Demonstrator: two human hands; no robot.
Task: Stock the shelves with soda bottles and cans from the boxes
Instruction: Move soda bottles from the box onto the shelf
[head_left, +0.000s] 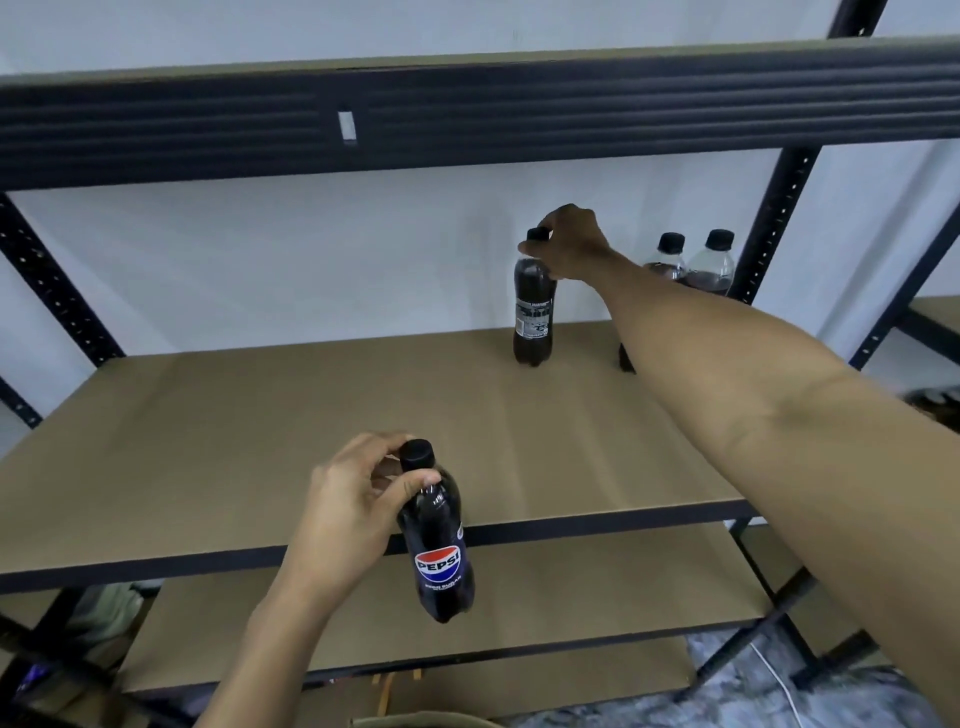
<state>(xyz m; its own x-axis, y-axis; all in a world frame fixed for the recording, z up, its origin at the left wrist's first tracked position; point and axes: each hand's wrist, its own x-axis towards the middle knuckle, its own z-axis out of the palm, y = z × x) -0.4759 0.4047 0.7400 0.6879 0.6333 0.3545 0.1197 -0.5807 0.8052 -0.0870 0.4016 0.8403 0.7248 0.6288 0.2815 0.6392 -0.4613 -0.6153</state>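
Observation:
My right hand (571, 244) reaches deep over the middle shelf (260, 441) and grips the neck of a dark soda bottle (532, 322), which stands upright on the board near the back. Two more black-capped bottles (696, 260) stand at the back right corner, partly hidden behind my forearm. My left hand (348, 514) holds a Pepsi bottle (439, 551) by its neck and cap, in the air in front of the shelf's front edge, its label facing me.
The top shelf beam (467, 114) crosses overhead. A lower shelf board (571, 597) lies below, and black uprights (779, 218) stand at the sides. A white cable (779, 680) runs over the floor at the bottom right. A cardboard edge (431, 719) shows at the bottom.

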